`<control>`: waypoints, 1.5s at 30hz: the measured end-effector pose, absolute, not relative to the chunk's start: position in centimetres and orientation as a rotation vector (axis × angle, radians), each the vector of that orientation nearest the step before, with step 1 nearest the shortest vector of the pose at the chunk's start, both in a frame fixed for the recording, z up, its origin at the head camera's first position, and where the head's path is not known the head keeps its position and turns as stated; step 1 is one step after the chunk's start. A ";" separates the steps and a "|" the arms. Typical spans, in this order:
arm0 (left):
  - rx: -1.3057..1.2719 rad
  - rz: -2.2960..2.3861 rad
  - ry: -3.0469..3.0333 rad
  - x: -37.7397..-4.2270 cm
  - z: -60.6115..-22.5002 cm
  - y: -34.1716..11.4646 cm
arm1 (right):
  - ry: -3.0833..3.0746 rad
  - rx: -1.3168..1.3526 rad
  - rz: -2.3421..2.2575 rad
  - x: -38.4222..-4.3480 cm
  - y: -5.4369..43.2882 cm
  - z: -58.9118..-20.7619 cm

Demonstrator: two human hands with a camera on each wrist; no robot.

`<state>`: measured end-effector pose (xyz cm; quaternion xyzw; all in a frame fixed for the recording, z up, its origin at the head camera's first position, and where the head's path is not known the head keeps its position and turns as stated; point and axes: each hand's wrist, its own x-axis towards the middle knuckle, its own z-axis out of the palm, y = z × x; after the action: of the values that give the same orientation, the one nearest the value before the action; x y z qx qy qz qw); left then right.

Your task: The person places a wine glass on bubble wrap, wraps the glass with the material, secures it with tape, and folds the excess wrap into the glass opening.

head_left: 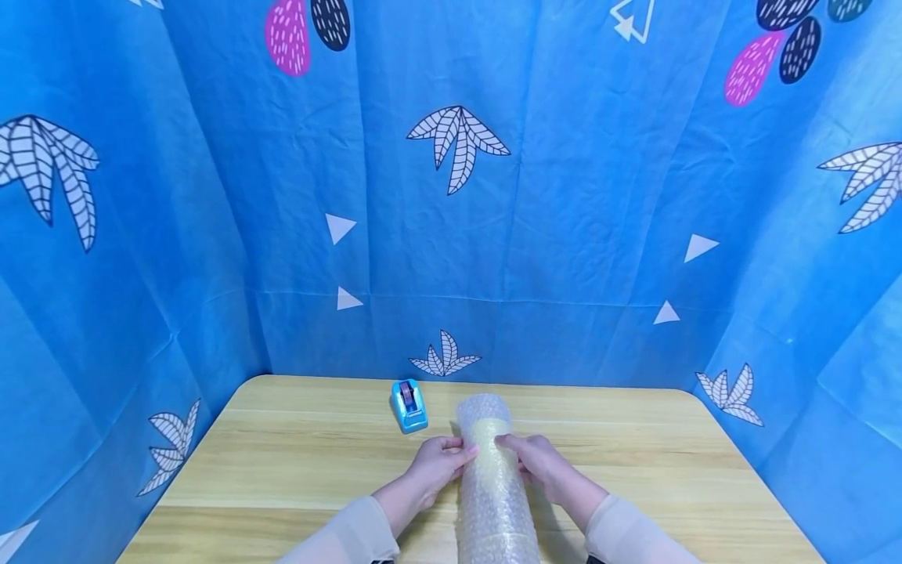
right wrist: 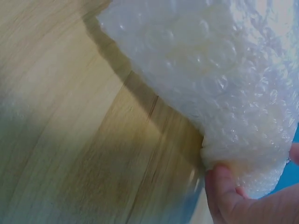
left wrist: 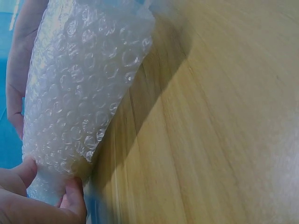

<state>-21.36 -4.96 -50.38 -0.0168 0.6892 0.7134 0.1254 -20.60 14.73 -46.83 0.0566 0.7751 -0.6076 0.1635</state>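
A long roll of clear bubble wrap (head_left: 496, 505) extends lengthwise away from me, around something pale yellowish that shows through. My left hand (head_left: 437, 468) grips its left side, thumb on the upper surface. From the right side my right hand (head_left: 543, 464) holds it at about the same height, thumb also on top. In the left wrist view, the left hand (left wrist: 44, 200) pinches the wrap (left wrist: 84, 79) near its narrow far end. The right wrist view has the right hand (right wrist: 247, 203) with fingers against the wrap (right wrist: 201, 70). What lies inside cannot be made out.
A blue tape dispenser (head_left: 409, 407) stands on the wooden table (head_left: 282, 454), beyond my left hand and left of the roll. Blue patterned cloth (head_left: 564, 235) hangs behind the table and along both sides.
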 end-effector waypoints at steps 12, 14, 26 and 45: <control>-0.056 2.048 2.048 -21.3 -50.3 -5.0 | 2.286 0.192 -1.689 -20.8 14.9 -46.6; -0.060 2.056 2.040 -21.3 -50.3 -5.0 | 2.288 0.193 -1.693 -20.9 14.9 -46.6; -0.050 2.067 2.042 -21.2 -49.8 -5.1 | 2.263 0.250 -1.744 -20.8 15.3 -46.6; -0.039 2.101 2.032 -21.2 -49.8 -5.1 | 2.284 0.159 -1.691 -20.4 15.1 -46.2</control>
<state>-21.17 -5.08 -49.76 -0.0131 0.6911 0.7143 0.1090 -20.39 15.07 -46.20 0.0551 0.7937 -0.5877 0.1470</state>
